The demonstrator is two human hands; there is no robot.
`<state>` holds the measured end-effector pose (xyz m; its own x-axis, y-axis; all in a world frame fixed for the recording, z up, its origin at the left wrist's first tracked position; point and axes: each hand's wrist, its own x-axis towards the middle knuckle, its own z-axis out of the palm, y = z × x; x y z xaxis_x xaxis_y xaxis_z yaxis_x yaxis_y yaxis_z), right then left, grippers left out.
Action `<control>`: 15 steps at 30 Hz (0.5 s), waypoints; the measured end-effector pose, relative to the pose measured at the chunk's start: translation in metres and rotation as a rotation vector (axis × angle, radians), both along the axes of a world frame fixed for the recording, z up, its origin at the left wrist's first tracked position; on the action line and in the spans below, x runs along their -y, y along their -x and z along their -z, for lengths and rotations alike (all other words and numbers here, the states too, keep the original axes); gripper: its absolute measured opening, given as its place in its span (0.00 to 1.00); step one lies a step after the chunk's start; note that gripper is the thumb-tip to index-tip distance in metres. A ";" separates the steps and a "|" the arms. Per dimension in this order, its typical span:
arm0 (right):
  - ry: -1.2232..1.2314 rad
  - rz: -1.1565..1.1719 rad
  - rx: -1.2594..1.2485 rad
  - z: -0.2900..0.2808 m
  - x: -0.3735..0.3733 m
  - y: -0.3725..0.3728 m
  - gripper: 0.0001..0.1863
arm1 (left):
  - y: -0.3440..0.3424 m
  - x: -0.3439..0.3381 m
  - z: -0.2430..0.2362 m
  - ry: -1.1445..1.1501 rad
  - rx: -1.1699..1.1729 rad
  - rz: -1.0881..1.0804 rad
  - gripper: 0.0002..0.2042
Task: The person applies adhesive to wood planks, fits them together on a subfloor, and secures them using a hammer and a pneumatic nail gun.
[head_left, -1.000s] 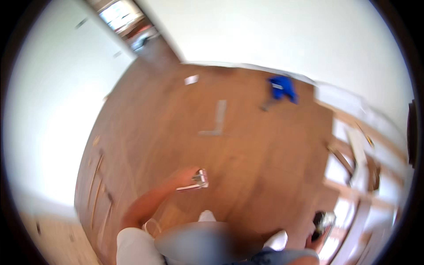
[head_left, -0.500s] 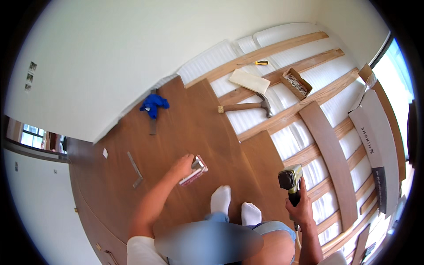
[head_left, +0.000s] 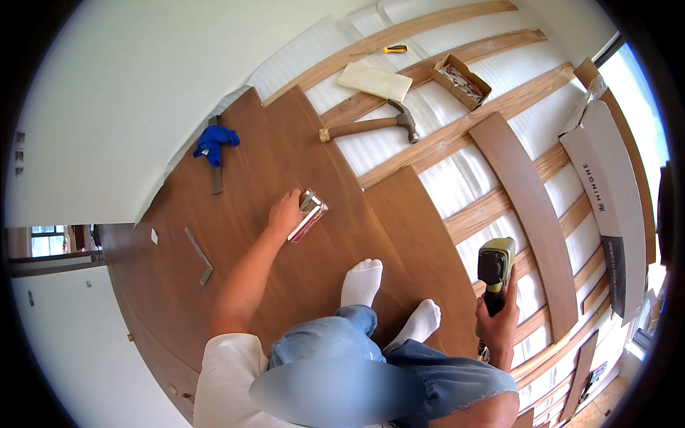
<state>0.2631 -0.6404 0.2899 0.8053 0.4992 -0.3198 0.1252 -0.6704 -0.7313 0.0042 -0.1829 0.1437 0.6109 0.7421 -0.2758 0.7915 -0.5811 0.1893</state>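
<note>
My left hand (head_left: 287, 214) reaches forward over the brown floor boards (head_left: 335, 235). Its fingers are closed at the side of a small open red-and-white box (head_left: 308, 216), which has silvery metal strips in it. Whether the box rests on the boards or is lifted, I cannot tell. On the right, my right hand (head_left: 501, 318) is wrapped round the grip of a green-and-black nail gun (head_left: 497, 267). The gun is held up above the wooden battens, with its head pointing away from me.
A claw hammer (head_left: 371, 127), a pale block (head_left: 374, 81), a carton of nails (head_left: 462, 81) and a yellow-black screwdriver (head_left: 394, 49) lie ahead. To the left are a blue cloth (head_left: 215, 145) and a metal square (head_left: 200, 258). A loose plank (head_left: 528, 221) crosses the battens (head_left: 471, 215) beside a long white carton (head_left: 598, 192).
The whole view has shifted, so the hammer and cloth appear higher and further left. My right hand has moved rightward with the nail gun. My feet are further apart; my left hand stays at the box.
</note>
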 end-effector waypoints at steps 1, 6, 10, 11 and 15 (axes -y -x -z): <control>0.013 0.030 -0.061 0.001 0.005 0.003 0.53 | 0.002 0.004 -0.002 -0.055 0.064 0.011 0.19; -0.058 0.190 -0.220 0.005 0.031 0.012 0.52 | 0.024 0.002 0.017 -0.120 0.310 0.016 0.12; -0.154 0.306 -0.277 0.008 0.057 0.011 0.52 | 0.027 -0.009 0.027 -0.040 0.455 0.015 0.05; -0.239 0.349 -0.319 0.010 0.054 0.011 0.51 | 0.033 -0.011 0.024 -0.020 0.451 -0.005 0.05; -0.445 0.487 -0.308 -0.006 0.053 -0.007 0.32 | -0.019 -0.008 -0.015 0.110 0.456 -0.130 0.03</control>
<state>0.2702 -0.6937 0.2960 0.8757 0.2422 -0.4176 -0.3669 -0.2284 -0.9018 0.0229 -0.1746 0.1588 0.5917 0.8019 -0.0826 0.6783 -0.4399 0.5886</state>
